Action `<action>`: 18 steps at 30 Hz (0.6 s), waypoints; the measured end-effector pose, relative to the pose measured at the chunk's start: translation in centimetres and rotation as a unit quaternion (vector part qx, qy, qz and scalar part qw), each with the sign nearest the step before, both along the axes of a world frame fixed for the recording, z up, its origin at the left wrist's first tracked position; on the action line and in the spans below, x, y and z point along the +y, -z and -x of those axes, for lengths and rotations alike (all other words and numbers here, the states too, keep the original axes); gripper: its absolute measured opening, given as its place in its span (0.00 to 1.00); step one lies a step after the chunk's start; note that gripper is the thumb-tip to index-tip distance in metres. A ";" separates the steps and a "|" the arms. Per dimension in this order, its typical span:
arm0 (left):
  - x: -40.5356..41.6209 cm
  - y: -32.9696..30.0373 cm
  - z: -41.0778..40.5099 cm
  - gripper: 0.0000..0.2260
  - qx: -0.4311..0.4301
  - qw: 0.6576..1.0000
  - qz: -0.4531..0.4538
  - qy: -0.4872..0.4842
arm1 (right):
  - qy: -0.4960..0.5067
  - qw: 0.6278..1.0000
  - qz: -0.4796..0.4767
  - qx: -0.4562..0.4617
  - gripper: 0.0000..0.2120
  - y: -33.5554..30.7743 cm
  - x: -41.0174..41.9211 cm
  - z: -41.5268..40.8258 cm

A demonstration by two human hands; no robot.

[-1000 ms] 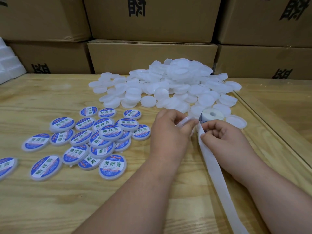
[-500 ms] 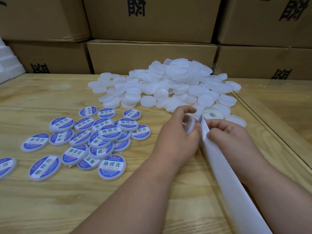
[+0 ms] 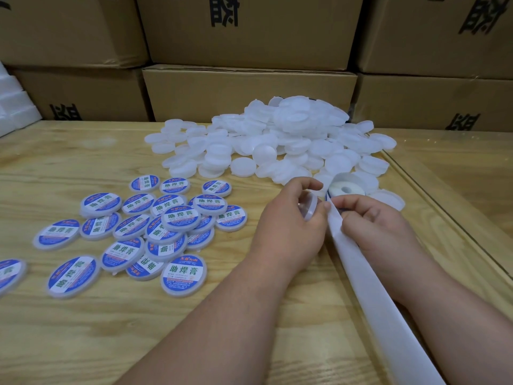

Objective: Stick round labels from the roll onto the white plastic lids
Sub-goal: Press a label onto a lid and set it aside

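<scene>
Lid (image 3: 310,208), round, translucent white and unlabelled, sits on edge gripped in the left hand (image 3: 288,226), while the right hand (image 3: 372,223) pinches the white backing strip (image 3: 369,295) from the roll (image 3: 345,189).

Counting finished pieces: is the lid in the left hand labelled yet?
Cannot tell. The left hand grips the lid on edge, so only its white rim shows; no blue label is visible on it.
</scene>
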State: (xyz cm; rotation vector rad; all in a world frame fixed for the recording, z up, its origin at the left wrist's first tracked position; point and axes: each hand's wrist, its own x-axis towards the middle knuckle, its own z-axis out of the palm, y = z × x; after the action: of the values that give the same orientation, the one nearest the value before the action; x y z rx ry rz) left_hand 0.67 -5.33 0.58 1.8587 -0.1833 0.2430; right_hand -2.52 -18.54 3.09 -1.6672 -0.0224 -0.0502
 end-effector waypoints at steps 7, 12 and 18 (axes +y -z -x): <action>0.0 -0.4 0.3 0.12 0.016 1.000 0.023 -0.008 | 0.000 1.000 0.008 0.006 0.19 0.4 -0.1 -0.3; 0.2 -0.4 0.2 0.09 0.013 0.998 0.028 -0.046 | 0.014 1.000 0.003 0.012 0.20 0.6 -0.5 -0.6; 0.7 -0.5 -0.4 0.11 0.028 0.987 0.094 -0.131 | -0.007 0.999 -0.039 0.014 0.21 0.4 -0.6 -0.5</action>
State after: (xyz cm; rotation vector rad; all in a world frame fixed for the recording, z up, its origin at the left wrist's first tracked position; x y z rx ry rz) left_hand 1.09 -4.64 1.05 1.6977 0.1212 0.3765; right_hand -2.02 -19.12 2.71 -1.5886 -0.0118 -0.0167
